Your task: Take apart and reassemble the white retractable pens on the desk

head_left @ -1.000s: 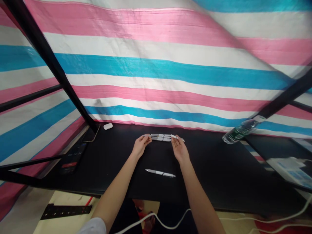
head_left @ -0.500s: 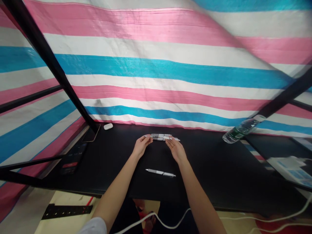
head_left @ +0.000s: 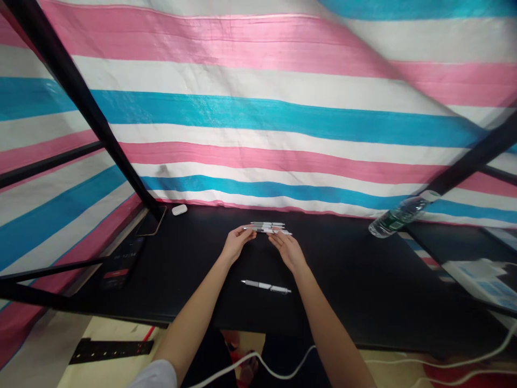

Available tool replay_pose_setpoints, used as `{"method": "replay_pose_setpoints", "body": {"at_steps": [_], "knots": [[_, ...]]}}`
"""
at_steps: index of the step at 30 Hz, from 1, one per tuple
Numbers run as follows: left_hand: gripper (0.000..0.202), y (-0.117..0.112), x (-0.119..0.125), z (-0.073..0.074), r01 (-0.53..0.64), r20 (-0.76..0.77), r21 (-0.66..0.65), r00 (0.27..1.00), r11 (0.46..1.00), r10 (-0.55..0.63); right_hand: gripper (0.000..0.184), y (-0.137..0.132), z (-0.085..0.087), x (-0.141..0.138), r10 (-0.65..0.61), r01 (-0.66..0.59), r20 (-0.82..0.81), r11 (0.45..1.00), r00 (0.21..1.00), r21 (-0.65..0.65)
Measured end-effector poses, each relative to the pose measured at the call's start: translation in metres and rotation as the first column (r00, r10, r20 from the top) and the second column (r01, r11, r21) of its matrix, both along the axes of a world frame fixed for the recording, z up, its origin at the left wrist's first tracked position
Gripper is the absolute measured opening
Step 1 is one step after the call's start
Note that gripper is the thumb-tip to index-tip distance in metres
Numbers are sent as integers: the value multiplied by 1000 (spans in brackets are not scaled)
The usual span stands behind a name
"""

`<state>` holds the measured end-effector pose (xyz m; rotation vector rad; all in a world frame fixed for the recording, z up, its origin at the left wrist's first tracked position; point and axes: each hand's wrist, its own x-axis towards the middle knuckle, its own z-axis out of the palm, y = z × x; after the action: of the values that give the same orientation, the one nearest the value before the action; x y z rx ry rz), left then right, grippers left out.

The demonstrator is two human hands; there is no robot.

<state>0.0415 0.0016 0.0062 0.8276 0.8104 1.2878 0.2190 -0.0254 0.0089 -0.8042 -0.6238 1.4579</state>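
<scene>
Several white and grey pens point(head_left: 267, 224) lie side by side toward the back of the black table. The nearest one, a pen point(head_left: 264, 230), is pinched at its left end by my left hand point(head_left: 237, 241) and at its right end by my right hand point(head_left: 290, 249). My fingers partly cover both of its ends. It runs level, close along the near side of the other pens; whether it touches them I cannot tell. A single white and grey pen point(head_left: 265, 286) lies apart on the table, between my forearms.
A black table point(head_left: 343, 291) spans the view. On its left are a phone point(head_left: 121, 264), a thin framed device point(head_left: 152, 222) and a white case point(head_left: 179, 209). A plastic bottle point(head_left: 398, 216) leans at the right. Striped sheeting point(head_left: 258, 116) rises behind, and a white cable point(head_left: 278, 374) hangs in front.
The pen between my hands has shifted left, toward the ends of the other pens. My right hand has moved slightly left with it; the single pen in front has stayed put.
</scene>
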Motion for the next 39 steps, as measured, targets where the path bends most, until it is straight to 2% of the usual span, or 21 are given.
{"method": "replay_pose_setpoints", "body": {"at_steps": [6,14,18,21,24,28,32,35,39], "knots": [[34,-2,2,0,49,-61,32,997,998,-47,33,-2,0,-4,26,-26,19,1000,999,-7],[33,-3,0,1,103,-95,73,991,992,-96,41,0,-2,-2,-23,26,42,996,999,-88],[38,-5,0,3,132,-114,95,986,987,-121,38,1,-4,-1,-28,31,34,996,999,-86],[47,-6,1,5,119,-140,74,984,990,-107,35,3,-7,1,-23,25,34,998,999,-66],[41,-6,1,7,93,-194,55,978,994,-80,34,4,-10,3,-11,13,46,999,999,-50],[35,-5,0,7,68,-254,111,967,992,-38,32,4,-10,4,5,-2,61,999,998,-49],[37,-5,-1,8,77,-230,176,973,981,-35,32,3,-8,3,-4,7,56,998,998,-55],[47,-4,-1,8,66,-207,148,978,987,-35,32,3,-9,3,-6,9,58,999,998,-48],[39,-3,-2,6,55,-249,66,968,996,-37,31,4,-11,4,3,-1,68,999,998,-35]]}}
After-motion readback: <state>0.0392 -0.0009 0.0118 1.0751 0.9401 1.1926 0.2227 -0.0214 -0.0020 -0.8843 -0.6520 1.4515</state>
